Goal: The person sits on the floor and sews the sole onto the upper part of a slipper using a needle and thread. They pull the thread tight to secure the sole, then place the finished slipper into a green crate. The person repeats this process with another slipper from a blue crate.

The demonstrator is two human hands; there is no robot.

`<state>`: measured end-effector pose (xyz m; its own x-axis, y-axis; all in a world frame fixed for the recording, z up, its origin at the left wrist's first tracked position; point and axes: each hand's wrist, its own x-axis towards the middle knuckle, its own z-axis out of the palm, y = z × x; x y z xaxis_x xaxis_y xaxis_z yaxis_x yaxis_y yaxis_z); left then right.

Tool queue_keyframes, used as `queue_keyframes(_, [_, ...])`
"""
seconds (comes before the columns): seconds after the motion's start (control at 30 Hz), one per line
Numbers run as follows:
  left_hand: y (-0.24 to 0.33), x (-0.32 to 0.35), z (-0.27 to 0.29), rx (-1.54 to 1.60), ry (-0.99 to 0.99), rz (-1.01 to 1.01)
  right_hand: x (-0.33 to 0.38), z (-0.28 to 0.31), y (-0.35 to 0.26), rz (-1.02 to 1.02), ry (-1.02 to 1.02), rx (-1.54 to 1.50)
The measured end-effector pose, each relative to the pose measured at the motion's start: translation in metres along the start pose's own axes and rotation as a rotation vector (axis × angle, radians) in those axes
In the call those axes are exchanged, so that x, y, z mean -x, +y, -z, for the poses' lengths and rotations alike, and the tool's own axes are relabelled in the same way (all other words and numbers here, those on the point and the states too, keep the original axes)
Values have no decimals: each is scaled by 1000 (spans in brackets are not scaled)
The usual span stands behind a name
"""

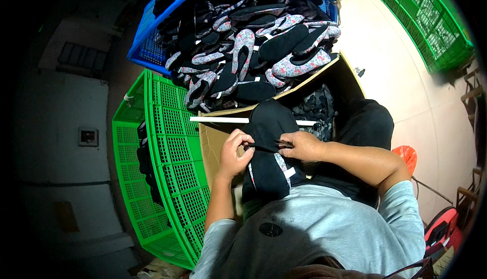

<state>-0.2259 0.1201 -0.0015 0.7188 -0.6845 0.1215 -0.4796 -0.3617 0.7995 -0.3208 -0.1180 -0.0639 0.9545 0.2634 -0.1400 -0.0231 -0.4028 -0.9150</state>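
Observation:
A slipper (270,176) with a black sole and floral-patterned fabric lies across my lap, its white tag sticking out on the right side. My left hand (236,153) is closed, its thumb and fingers pinching the dark far edge of the slipper. From the right, my right hand (303,146) comes in closed at the same edge. A thin dark piece shows at its fingertips; whether it is a tool or part of the slipper, I cannot tell. Both hands are over my black-trousered left leg (274,114).
Ahead, a blue crate (147,38) is heaped with floral and black slippers (284,43). A cardboard box (350,79) holding black scraps (315,107) stands at my legs, with a white rod (218,120) across it. Green crates (177,162) flank the left; another green crate (426,23) is far right.

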Motion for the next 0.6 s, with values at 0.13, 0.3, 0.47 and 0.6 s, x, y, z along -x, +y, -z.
queue_keyframes(0.13, [7,7,4,4,-12,42,0,-2,0,-9,10,-7])
queue_keyframes(0.3, [3,12,-15,-611,313,-305,-2,-2,0,2,8,-40])
queue_keyframes(0.47, [-2,10,-35,-628,505,-218,-1,-2,6,77,48,-90])
queue_keyframes(0.6, [-2,10,-41,-580,539,-177,0,7,1,98,72,-92])
